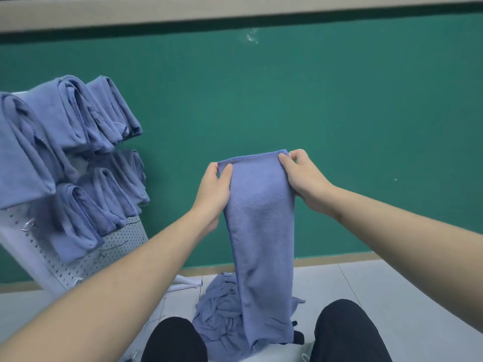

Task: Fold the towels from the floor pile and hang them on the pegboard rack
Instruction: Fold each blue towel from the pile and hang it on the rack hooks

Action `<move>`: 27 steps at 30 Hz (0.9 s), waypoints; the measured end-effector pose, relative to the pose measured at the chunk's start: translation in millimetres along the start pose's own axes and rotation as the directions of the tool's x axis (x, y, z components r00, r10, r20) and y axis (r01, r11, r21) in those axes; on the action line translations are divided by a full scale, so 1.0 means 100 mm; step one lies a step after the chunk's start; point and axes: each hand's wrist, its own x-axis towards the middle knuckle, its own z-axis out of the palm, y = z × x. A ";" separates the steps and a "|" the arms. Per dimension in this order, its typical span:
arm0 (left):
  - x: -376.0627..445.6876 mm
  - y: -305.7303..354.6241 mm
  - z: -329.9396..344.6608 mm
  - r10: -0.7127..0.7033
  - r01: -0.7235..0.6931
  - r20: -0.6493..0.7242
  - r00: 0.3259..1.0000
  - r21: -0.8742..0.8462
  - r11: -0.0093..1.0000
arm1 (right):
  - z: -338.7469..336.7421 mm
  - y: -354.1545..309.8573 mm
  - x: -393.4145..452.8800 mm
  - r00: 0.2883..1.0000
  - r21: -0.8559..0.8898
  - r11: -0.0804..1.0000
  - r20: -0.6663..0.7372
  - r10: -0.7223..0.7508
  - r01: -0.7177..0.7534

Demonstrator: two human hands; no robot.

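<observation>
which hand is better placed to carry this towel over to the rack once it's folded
Probably the left hand. It grips the hanging blue microfibre towel on the side nearer the white pegboard rack, which stands to the person's left. The right hand pinches the far corner.

One towel (pixel 261 231) is held up by two hands; several folded towels (pixel 78 152) are hung on one pegboard rack (pixel 122 244); one floor pile (pixel 219 309) is seen.
</observation>
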 end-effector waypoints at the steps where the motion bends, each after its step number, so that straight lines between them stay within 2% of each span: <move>1: -0.03 -0.03 0.01 -0.063 0.063 -0.012 0.998 -0.042 0.997 | 0.03 0.02 -0.01 0.999 0.018 1.000 -0.033 0.020 -0.020; 4: -0.14 -0.14 0.05 -0.189 0.187 0.007 0.982 -0.203 0.961 | 0.09 0.12 -0.05 0.994 0.175 0.981 -0.054 0.092 -0.082; 8: -0.23 -0.33 0.07 -0.084 0.134 0.146 0.986 -0.373 0.918 | 0.16 0.24 -0.08 0.984 0.342 0.928 -0.036 0.174 -0.151; 10: -0.29 -0.42 0.10 -0.041 0.126 0.236 0.971 -0.357 0.925 | 0.19 0.28 -0.07 0.973 0.392 0.900 -0.045 0.225 -0.190; 13: -0.36 -0.49 0.16 -0.094 0.160 0.275 0.957 -0.229 0.960 | 0.20 0.33 -0.06 0.952 0.409 0.878 -0.058 0.300 -0.251; 15: -0.37 -0.47 0.18 -0.123 0.199 0.286 0.950 -0.254 0.947 | 0.17 0.34 -0.09 0.932 0.456 0.822 0.056 0.358 -0.343; 18: -0.30 -0.37 0.18 -0.130 0.230 0.283 0.950 -0.357 0.905 | 0.10 0.37 -0.20 0.855 0.437 0.748 0.387 0.344 -0.499; 20: -0.25 -0.30 0.17 -0.146 0.254 0.273 0.951 -0.422 0.870 | 0.09 0.44 -0.26 0.853 0.388 0.798 0.444 0.276 -0.460; 24: -0.20 -0.25 0.10 -0.196 0.281 0.222 0.955 -0.478 0.832 | 0.15 0.60 -0.32 0.886 0.304 0.891 0.422 0.190 -0.336; 27: -0.19 -0.25 0.01 -0.208 0.288 0.211 0.955 -0.500 0.816 | 0.20 0.65 -0.35 0.959 0.291 0.941 0.268 0.091 -0.171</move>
